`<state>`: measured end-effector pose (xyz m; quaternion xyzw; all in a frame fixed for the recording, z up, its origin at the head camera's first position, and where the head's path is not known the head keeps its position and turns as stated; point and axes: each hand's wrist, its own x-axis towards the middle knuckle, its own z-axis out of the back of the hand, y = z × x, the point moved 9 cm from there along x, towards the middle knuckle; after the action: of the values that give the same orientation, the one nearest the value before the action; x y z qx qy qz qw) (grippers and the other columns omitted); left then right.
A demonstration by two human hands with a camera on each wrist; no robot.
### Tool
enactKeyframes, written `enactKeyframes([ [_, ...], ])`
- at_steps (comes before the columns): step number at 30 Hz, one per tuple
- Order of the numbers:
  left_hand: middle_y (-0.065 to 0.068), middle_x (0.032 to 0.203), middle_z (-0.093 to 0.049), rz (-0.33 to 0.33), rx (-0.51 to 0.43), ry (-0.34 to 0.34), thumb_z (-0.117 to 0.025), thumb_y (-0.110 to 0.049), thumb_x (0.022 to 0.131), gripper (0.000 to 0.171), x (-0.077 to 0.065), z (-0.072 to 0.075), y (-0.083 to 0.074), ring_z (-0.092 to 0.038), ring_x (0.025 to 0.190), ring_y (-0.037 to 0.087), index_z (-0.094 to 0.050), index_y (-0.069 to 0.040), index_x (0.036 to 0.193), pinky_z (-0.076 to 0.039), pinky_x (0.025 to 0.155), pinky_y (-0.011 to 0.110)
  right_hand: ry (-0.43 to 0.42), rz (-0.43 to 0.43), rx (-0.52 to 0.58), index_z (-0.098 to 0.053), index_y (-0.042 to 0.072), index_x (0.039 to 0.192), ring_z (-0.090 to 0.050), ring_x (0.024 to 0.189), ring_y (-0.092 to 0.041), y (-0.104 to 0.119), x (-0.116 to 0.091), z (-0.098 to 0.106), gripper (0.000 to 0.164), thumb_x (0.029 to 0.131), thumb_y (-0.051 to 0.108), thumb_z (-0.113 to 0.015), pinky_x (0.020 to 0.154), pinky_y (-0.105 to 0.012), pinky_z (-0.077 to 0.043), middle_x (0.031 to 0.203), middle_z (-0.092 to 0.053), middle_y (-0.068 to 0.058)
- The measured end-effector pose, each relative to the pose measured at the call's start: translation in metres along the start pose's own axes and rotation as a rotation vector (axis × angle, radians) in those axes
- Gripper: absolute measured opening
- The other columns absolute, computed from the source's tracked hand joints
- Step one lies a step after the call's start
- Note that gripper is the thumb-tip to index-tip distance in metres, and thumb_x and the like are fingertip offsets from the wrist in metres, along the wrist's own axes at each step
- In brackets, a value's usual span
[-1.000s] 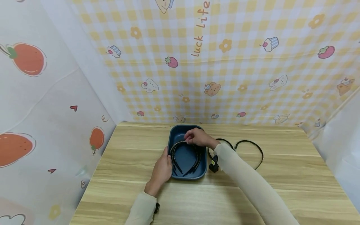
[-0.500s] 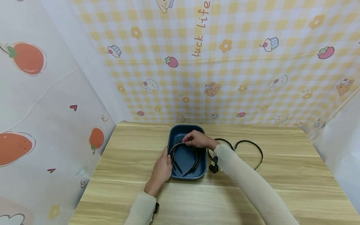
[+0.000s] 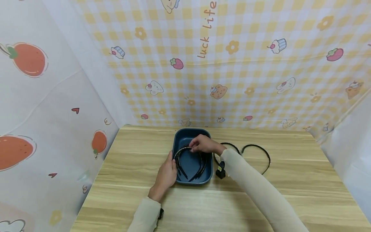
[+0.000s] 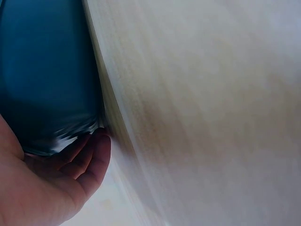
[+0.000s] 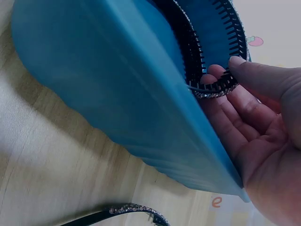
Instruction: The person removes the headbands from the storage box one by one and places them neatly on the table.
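A dark blue plastic bin [image 3: 188, 132] stands on the table with several black headbands [image 3: 200, 169] in it. With thumb and fingers my right hand [image 3: 204, 144] pinches the top of one headband [image 5: 214, 89], which shows comb teeth inside and a sparkly outer face in the right wrist view. That hand reaches in over the bin's right wall. At the left wall my left hand [image 3: 167, 170] holds the bin, thumb near the rim. The left wrist view has its fingers [image 4: 96, 157] bent close against the outer side of the bin [image 4: 47, 70].
To the right of the bin, two more black headbands lie on the wooden table [image 3: 292, 180], one of them a toothed headband [image 3: 262, 149] in plain sight. The right forearm and a wrist camera [image 3: 220, 170] partly cover the other. A checked cloth [image 3: 246, 74] hangs behind the table.
The right fingers have shifted slightly down inside the bin, and the top of the pinched headband has come a little nearer with them. The left hand and the bin look unmoved.
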<state>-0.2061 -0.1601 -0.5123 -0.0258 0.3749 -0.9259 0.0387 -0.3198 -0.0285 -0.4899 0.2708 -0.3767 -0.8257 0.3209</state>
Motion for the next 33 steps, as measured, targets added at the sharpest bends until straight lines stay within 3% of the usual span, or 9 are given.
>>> enactKeyframes([
  [12, 0.022, 0.149, -0.045, 0.001, -0.01, 0.009, -0.037, -0.016, 0.108, 0.051, 0.0, 0.0, 0.0, -0.053, 0.128, 0.038, -0.027, 0.002, 0.154, -0.047, 0.101, 0.051, -0.044, 0.076, 0.043, -0.073, -0.008, 0.104, -0.071, 0.08, -0.023, 0.004, -0.007, 0.015, 0.017, 0.096, 0.002, -0.062, 0.069, -0.028, -0.057, 0.091, -0.075, -0.015],
  [19, 0.023, 0.15, -0.045, 0.003, -0.017, 0.009, -0.037, -0.015, 0.108, 0.051, -0.001, 0.0, 0.0, -0.057, 0.124, 0.037, -0.027, 0.004, 0.154, -0.048, 0.098, 0.051, -0.059, 0.057, 0.03, -0.074, -0.005, 0.104, -0.071, 0.081, -0.025, 0.002, -0.011, 0.024, 0.018, 0.097, 0.005, -0.061, 0.07, -0.03, -0.057, 0.092, -0.075, -0.012],
  [27, 0.023, 0.149, -0.046, -0.001, -0.016, -0.003, -0.037, -0.014, 0.108, 0.05, 0.0, -0.001, 0.0, -0.055, 0.126, 0.038, -0.028, 0.003, 0.154, -0.047, 0.1, 0.052, -0.082, 0.018, 0.027, -0.073, -0.002, 0.109, -0.068, 0.081, -0.017, -0.004, -0.022, 0.038, 0.02, 0.099, 0.01, -0.06, 0.071, -0.029, -0.056, 0.095, -0.074, -0.011],
  [33, 0.023, 0.148, -0.046, 0.004, -0.02, -0.004, -0.037, -0.015, 0.108, 0.05, -0.001, -0.001, 0.001, -0.056, 0.123, 0.039, -0.028, 0.003, 0.154, -0.048, 0.098, 0.052, -0.083, -0.038, 0.048, -0.07, -0.001, 0.117, -0.067, 0.088, -0.025, -0.013, -0.033, 0.053, 0.026, 0.101, 0.015, -0.058, 0.074, -0.035, -0.056, 0.097, -0.073, -0.007],
])
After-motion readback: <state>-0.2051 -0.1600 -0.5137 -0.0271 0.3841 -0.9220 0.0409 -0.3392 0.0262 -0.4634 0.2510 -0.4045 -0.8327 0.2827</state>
